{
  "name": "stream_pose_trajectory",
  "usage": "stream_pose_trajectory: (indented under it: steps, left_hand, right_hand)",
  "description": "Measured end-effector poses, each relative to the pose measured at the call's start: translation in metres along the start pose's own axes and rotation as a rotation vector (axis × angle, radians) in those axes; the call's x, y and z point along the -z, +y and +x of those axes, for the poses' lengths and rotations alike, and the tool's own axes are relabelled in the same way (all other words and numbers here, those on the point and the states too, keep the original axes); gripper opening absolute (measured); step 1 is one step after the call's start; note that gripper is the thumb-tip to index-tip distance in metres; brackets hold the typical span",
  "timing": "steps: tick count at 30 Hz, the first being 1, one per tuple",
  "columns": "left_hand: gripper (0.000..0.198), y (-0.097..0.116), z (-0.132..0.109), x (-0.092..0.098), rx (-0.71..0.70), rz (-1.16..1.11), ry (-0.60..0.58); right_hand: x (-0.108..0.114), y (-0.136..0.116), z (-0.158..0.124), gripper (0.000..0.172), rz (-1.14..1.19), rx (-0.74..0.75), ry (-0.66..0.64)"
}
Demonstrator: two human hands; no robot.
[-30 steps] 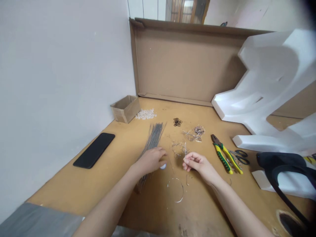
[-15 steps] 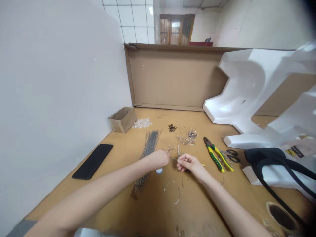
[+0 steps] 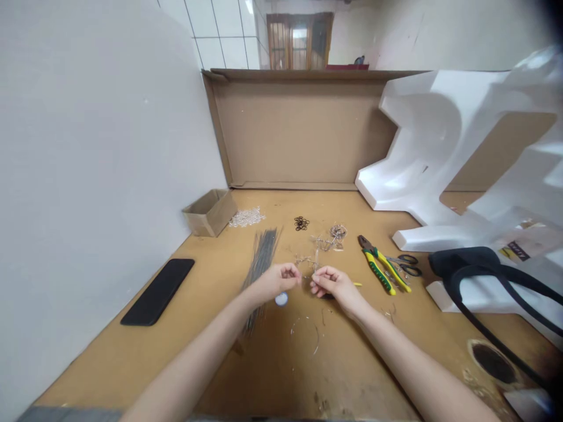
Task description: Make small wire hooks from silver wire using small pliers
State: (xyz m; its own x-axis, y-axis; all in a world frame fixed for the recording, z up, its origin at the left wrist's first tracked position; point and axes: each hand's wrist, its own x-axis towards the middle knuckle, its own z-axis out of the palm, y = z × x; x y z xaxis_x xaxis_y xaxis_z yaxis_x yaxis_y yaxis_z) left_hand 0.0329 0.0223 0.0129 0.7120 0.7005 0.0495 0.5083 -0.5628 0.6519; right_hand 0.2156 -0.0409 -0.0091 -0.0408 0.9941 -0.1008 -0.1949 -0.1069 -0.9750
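Note:
My right hand (image 3: pixel 328 282) pinches a thin pale strand, which looks like wire (image 3: pixel 316 256) and stands upright above the fingertips. Just to its left, my left hand (image 3: pixel 281 280) has its fingers curled together; whatever they hold is too small to make out. A narrow gap separates the two hands. Behind them on the table lie thin twisted wire pieces (image 3: pixel 304 259). Under and beside my left hand is a bundle of straight grey wires (image 3: pixel 264 252), with a small white round disc (image 3: pixel 281 299) close to the wrist.
Pliers with yellow-green handles (image 3: pixel 382 271) and black-handled scissors (image 3: pixel 409 265) lie right. Farther back are black rings (image 3: pixel 301 223), a wire tangle (image 3: pixel 338 232), clear bits (image 3: pixel 247 217) and a cardboard box (image 3: pixel 210 214). A black phone (image 3: pixel 158 292) lies left; white foam (image 3: pixel 417 237) stands right.
My left hand has turned, so its curled fingers now show, and sits slightly left. My right hand still pinches the upright strand. The whole view has shifted a little.

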Motion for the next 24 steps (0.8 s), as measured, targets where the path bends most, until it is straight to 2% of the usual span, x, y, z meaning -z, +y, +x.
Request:
stream_pose_trajectory:
  steps: [1,3,6,11,16,24]
  left_hand:
    - [0.015,0.003,-0.002,-0.007,0.075,-0.249,-0.017]
    - [0.016,0.007,-0.005,-0.019,0.18,-0.57,-0.016]
    - [0.02,0.005,-0.008,-0.028,0.201,-0.764,-0.005]
    - [0.018,-0.002,-0.012,-0.03,0.19,-0.777,-0.015]
    - [0.015,0.0,-0.012,-0.03,0.206,-0.737,0.004]
    - [0.018,0.002,-0.014,-0.032,0.133,-0.817,0.007]
  right_hand:
    - [-0.002,0.0,-0.001,0.027,-0.004,-0.001,-0.005]
    - [-0.006,-0.001,-0.003,0.026,-0.015,-0.004,-0.019]
    - [-0.01,-0.001,-0.005,0.025,-0.036,-0.014,-0.029]
    - [-0.014,0.001,-0.006,0.022,-0.084,-0.031,-0.05]
    - [-0.016,0.001,-0.006,0.024,-0.094,-0.055,-0.061]
    - [-0.015,-0.001,-0.007,0.024,-0.069,-0.085,-0.096]
